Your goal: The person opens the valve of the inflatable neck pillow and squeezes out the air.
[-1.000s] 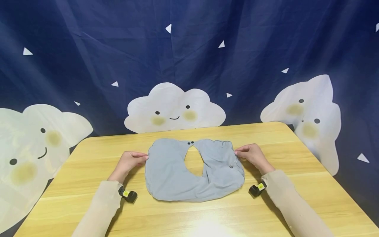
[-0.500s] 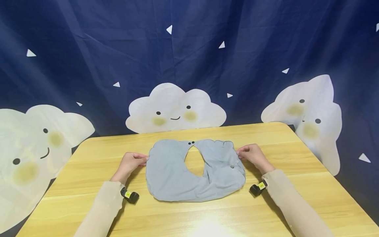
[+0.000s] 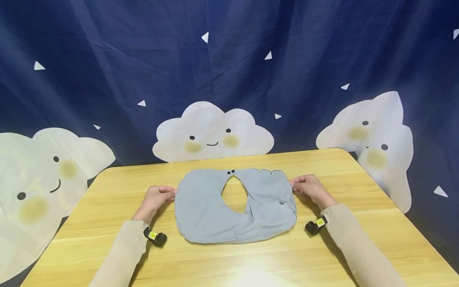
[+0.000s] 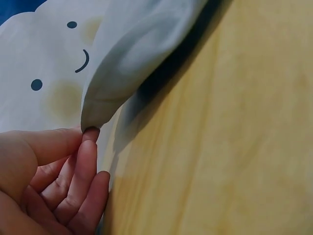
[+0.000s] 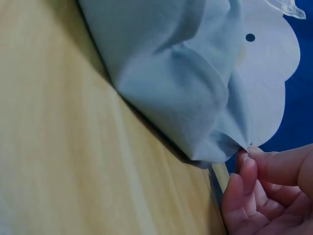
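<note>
A grey inflatable neck pillow (image 3: pixel 204 203), looking slack and wrinkled, lies spread on the wooden table with its oval opening in the middle. Two dark snaps (image 3: pixel 230 172) sit together at its far edge, and a small clear valve (image 3: pixel 281 201) shows on its right part. My left hand (image 3: pixel 155 201) pinches the pillow's left edge between thumb and index finger; the left wrist view has that edge (image 4: pixel 105 105) lifted off the wood. At the opposite side my right hand (image 3: pixel 311 189) pinches the right edge, and in the right wrist view the creased fabric (image 5: pixel 171 93) rises from the fingertips.
The wooden table (image 3: pixel 222 265) has rounded far corners. Behind it hangs a dark blue curtain (image 3: pixel 236 71) printed with white smiling clouds (image 3: pixel 213 133) and small triangles. A small black camera (image 3: pixel 157 238) is strapped to the left wrist, another (image 3: pixel 315 226) to the right.
My right hand has shifted slightly rightward and my left hand slightly leftward over the last half second. The pillow's pinched edges are drawn a little farther apart, its upper right corner stretched outward.
</note>
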`<action>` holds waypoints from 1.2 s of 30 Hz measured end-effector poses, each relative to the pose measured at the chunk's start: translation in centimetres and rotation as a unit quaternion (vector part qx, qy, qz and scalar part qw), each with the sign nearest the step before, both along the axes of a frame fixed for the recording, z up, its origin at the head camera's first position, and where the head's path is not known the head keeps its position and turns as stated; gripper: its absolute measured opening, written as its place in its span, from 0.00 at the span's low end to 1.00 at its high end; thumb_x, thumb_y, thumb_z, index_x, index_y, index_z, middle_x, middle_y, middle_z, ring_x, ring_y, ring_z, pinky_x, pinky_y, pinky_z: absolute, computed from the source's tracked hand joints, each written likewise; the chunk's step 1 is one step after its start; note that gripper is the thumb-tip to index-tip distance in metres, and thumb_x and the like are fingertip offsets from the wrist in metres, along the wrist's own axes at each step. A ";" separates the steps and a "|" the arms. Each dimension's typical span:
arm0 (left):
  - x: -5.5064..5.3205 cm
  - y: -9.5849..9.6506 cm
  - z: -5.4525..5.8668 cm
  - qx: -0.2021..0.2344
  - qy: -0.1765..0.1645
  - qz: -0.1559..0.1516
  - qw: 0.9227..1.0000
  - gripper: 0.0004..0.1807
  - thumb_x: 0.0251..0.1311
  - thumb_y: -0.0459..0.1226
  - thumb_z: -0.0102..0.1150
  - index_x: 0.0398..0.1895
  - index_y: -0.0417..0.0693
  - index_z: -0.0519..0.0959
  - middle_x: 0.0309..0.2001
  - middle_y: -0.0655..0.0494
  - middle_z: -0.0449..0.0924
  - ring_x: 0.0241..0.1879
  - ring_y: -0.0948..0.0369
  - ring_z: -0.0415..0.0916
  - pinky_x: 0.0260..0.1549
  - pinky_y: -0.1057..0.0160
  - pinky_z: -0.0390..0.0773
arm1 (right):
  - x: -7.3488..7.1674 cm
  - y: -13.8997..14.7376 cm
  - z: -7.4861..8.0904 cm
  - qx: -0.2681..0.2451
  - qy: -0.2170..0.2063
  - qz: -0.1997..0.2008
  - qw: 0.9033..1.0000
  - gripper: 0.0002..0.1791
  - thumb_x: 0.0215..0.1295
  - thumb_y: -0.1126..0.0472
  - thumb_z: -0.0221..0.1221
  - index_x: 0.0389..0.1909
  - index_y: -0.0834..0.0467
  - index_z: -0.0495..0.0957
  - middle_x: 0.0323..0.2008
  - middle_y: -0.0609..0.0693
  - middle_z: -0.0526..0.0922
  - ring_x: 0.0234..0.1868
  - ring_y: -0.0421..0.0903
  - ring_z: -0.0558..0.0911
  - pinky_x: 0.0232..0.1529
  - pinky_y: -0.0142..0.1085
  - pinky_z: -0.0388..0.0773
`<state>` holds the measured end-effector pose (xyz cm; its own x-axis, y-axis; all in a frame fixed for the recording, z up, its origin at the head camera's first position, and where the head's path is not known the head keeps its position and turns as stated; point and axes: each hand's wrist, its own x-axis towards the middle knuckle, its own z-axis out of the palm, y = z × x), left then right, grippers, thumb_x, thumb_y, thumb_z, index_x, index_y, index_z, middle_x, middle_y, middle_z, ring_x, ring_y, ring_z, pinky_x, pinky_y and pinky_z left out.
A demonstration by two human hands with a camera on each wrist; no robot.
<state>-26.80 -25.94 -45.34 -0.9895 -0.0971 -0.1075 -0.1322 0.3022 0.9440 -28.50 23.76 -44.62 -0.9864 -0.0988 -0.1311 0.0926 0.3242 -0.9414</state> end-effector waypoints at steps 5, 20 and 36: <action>-0.1 -0.2 -0.1 0.014 -0.002 0.001 1.000 0.14 0.58 0.27 0.59 0.43 0.20 0.76 0.29 0.56 0.84 0.24 0.70 0.79 0.29 0.72 0.80 | -0.1 0.3 0.0 -0.007 -0.009 -0.003 1.000 0.14 0.63 0.71 0.54 0.42 0.80 0.74 0.25 0.44 0.80 0.27 0.37 0.78 0.31 0.28 0.80; -0.3 -0.7 -0.2 0.022 -0.009 -0.001 1.000 0.15 0.58 0.27 0.58 0.44 0.20 0.76 0.26 0.61 0.82 0.24 0.69 0.78 0.28 0.72 0.80 | -0.7 1.0 0.1 0.018 -0.006 -0.004 1.000 0.15 0.63 0.70 0.54 0.43 0.81 0.74 0.23 0.43 0.80 0.26 0.36 0.78 0.31 0.28 0.80; 0.8 -0.9 0.4 0.011 -0.027 -0.007 1.000 0.23 0.55 0.36 0.66 0.48 0.25 0.77 0.32 0.57 0.85 0.27 0.67 0.81 0.31 0.69 0.82 | 0.5 1.0 0.2 0.021 0.009 -0.029 0.999 0.19 0.64 0.64 0.58 0.47 0.77 0.75 0.31 0.47 0.85 0.28 0.33 0.81 0.34 0.27 0.80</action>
